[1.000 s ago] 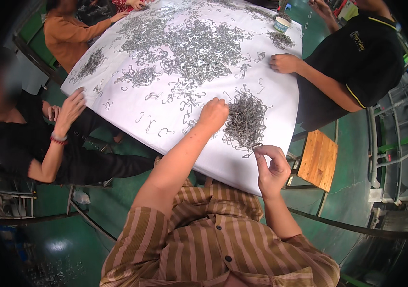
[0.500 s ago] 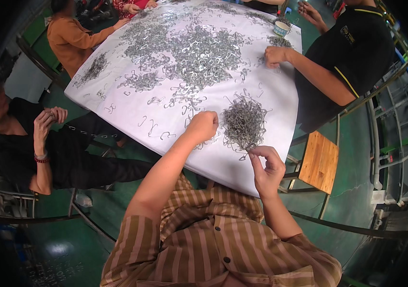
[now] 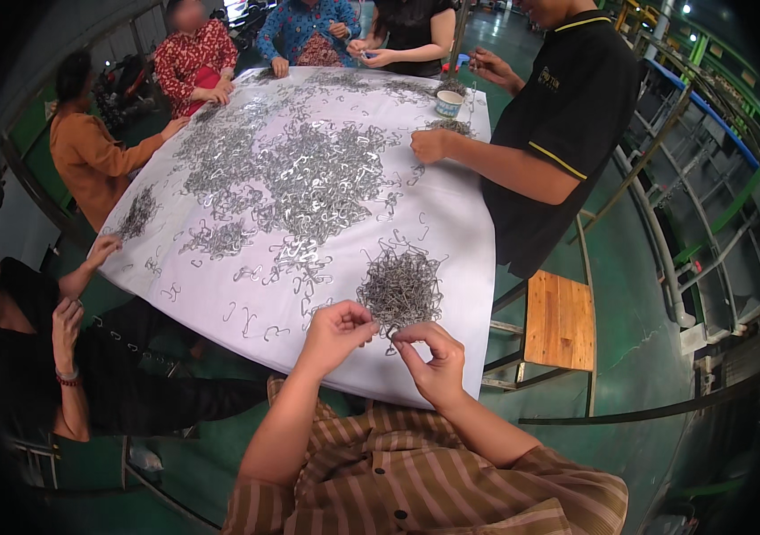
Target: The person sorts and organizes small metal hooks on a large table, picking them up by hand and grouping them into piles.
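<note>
My left hand [image 3: 337,339] is closed in a pinch at the near side of a dark, dense heap of metal wire pieces [image 3: 402,287]. Whatever lies between its fingertips, if anything, is too small to make out. Just to the right, my right hand [image 3: 438,364] pinches a small bent metal hook [image 3: 392,341] between thumb and forefinger. The fingertips of both hands are close together but apart. Beyond them, a broad spread of shiny S-shaped metal hooks [image 3: 317,183] covers the middle of the white-covered table [image 3: 451,232].
A co-worker in a black shirt [image 3: 558,116] reaches over the right side, near a paper cup [image 3: 448,104]. Several other people sit or stand around the table. A wooden stool [image 3: 560,319] stands at the right. Loose hooks [image 3: 248,319] lie at the left front.
My left hand has come over beside my right hand, its fingertips now turned toward it. My right hand keeps its pinch on the hook. The view has tilted up, showing more people.
</note>
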`<state>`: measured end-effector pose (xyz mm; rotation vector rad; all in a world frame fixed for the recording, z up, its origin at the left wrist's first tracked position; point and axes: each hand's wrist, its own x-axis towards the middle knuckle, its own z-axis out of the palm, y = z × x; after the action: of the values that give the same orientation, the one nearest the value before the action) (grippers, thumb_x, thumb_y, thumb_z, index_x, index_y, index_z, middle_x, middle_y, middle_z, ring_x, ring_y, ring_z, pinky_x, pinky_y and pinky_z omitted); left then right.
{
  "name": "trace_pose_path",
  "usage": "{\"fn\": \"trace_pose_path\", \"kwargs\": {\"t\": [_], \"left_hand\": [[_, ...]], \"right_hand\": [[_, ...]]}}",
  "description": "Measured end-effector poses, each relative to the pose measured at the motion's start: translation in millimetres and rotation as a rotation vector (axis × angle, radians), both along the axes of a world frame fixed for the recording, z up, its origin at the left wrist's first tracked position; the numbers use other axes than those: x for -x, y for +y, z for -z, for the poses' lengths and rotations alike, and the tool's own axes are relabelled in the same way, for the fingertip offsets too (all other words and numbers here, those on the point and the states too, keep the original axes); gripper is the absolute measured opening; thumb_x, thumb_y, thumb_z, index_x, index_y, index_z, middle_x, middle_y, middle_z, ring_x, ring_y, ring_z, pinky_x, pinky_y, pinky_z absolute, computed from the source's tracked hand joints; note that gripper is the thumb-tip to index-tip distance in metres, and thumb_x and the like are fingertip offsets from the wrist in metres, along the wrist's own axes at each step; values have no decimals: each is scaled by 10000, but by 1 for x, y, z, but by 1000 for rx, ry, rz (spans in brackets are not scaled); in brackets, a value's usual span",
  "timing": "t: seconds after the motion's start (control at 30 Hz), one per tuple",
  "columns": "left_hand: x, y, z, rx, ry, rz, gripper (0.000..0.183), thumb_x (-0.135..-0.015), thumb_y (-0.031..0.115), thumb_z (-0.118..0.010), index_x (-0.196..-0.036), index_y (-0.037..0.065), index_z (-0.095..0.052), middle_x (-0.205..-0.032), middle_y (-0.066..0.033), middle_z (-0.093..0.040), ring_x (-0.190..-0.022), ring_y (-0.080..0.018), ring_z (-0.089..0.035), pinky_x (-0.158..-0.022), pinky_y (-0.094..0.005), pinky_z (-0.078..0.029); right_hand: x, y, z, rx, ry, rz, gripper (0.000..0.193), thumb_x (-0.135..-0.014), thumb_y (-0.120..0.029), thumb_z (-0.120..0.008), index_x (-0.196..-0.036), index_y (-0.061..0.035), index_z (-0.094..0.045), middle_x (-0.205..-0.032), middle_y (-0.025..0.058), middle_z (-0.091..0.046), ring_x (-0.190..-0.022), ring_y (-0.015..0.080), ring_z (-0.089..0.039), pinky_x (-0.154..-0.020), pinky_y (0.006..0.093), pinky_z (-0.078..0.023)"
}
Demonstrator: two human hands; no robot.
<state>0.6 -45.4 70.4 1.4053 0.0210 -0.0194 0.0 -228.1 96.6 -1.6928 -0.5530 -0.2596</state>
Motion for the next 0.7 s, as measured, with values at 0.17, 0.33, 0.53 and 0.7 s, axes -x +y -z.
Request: {"fn": "trace_pose_path", "kwargs": {"t": [0.17,0.33,0.53,0.7], "left_hand": [[36,-2,-21,123,-61,-54,132,-819,-43,-688,-910,-26,-594,-845,-48,-633,-755,-76,-599,-661,-206,-492],[55,0,-36,-101,-284,-207,118,-784,-55,-701,-864,-16,-624,-816,-50,-629,-749,-98,-576,-672,-236,-462],[63,-1,-52,-405,-427,-359,112,-707,-61,-719,-785,-10,-657,-765,-78,-608,-719,-174,-577,-655,-269,-449],[75,1,-51,-415,-446,-373,173,-699,-88,-719,-845,-14,-662,-873,-83,-582,-812,-156,-566,-725,-263,-450]], "right_hand": [[2,1,1,4,-27,-29,141,-769,76,-670,-883,-5,-680,-846,99,-666,-787,201,-647,-715,288,-501],[8,11,-3,-18,25,-68,109,-779,85,-679,-854,12,-651,-844,75,-671,-801,150,-638,-738,265,-497],[8,24,2,-118,88,-65,229,-771,59,-694,-990,3,-658,-851,75,-673,-785,119,-633,-726,256,-501],[13,34,-6,-97,73,-91,217,-766,46,-704,-976,-1,-673,-851,84,-680,-760,136,-641,-706,253,-502]]}}
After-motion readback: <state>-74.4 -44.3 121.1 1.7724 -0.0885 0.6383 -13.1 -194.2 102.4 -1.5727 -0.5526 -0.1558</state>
